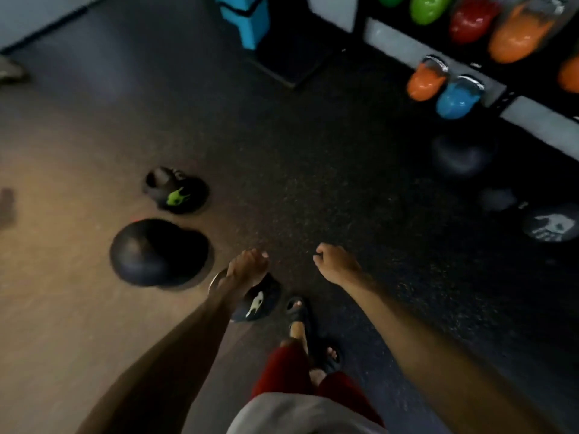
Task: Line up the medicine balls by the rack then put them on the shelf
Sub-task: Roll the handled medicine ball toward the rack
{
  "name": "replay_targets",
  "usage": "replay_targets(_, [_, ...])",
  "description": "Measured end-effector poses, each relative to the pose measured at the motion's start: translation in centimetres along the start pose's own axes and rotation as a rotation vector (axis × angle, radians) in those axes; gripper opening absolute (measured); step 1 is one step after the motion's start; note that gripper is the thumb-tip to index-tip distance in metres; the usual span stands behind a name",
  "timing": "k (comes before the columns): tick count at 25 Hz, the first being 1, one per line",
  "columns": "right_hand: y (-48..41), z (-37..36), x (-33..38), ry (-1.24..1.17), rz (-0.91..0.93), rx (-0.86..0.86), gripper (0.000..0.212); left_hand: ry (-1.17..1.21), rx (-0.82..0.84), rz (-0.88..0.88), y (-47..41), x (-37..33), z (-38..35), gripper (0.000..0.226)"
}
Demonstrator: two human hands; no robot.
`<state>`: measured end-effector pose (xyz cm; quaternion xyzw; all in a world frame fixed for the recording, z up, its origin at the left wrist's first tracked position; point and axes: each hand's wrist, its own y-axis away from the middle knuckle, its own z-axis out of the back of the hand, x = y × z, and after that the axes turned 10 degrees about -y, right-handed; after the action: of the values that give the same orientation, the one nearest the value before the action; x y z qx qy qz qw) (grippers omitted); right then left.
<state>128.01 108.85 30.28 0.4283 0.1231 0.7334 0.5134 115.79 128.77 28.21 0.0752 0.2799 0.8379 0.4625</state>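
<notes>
A handled ball [177,191] lies just behind a medicine ball [158,252] at left; the rack [532,112] stands at right.

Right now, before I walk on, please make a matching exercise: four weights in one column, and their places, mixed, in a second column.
Things
1 large plain black ball
2 black weight with green mark
3 blue kettlebell
4 ball with white handprint

Places
A at the right edge of the picture
B by the rack, beside an orange kettlebell
C on the floor, just left of the left hand
D on the floor, beyond the large ball

Pairs: 1-C, 2-D, 3-B, 4-A
</notes>
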Motion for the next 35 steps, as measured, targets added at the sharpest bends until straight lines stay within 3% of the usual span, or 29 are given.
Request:
replay_targets(3, [2.8, -7.4, 5.5, 0.020, 0.046, 0.101, 0.035, 0.059, -0.001, 0.121, 5.9, 8.3, -1.8, 0.029])
replay_targets(8, [6.3, -18.0, 12.9, 0.052, 0.117, 0.145, 0.033, 0.128, -0.040, 0.172, 11.9, 19.5, -4.1, 0.031])
replay_targets(15, [9.7, -31.7, 21.1, 0.026, 0.008, 0.061, 0.034, 0.115, -0.038, -0.054, 15.2, 34.3, -5.9, 0.025])
replay_targets(18, [11.4, -35.9, 22.5, -0.006, -0.068, 0.029, 0.037, 0.005, 0.018, -0.183, 15.0, 38.3, -6.5, 0.028])
replay_targets(23, [12.0, -40.6, 21.7, -0.077, -0.175, -0.044, 0.036, -0.216, 0.138, -0.276, 13.0, 39.6, -8.6, 0.055])
replay_targets(29, [8.6, -43.7, 20.5, -0.235, -0.293, -0.115, 0.037, -0.319, 0.228, -0.356, 9.0, 40.4, -10.9, 0.034])
replay_targets(35, [3.2, -47.4, 18.2, -0.407, -0.383, -0.177, 0.035, -0.406, 0.299, -0.375, 2.1, 40.0, -12.8, 0.038])
